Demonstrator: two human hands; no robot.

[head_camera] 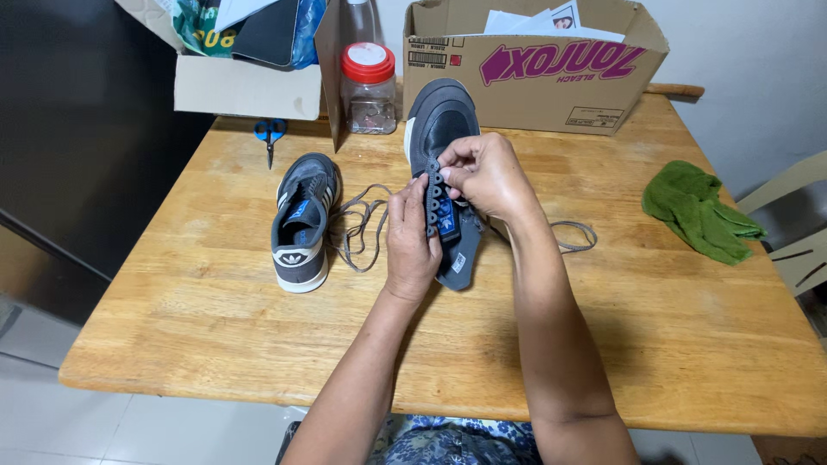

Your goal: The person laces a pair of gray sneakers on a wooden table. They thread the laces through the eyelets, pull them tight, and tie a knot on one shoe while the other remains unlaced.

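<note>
My left hand [411,241] grips the side of a dark grey sneaker [444,120] held up off the wooden table [215,301], toe pointing away. My right hand [484,172] pinches the eyelet strip near the blue tongue label. A grey shoelace [575,237] trails from this shoe onto the table to the right. The matching second sneaker [301,220] stands on the table to the left, with a loose grey lace [357,228] lying beside it.
At the table's back stand a cardboard box with a pink print [551,77], a clear jar with a red lid [369,82], another open box [241,82] and blue-handled scissors [270,133]. A green cloth [698,211] lies at the right. A chair [797,215] stands beyond it.
</note>
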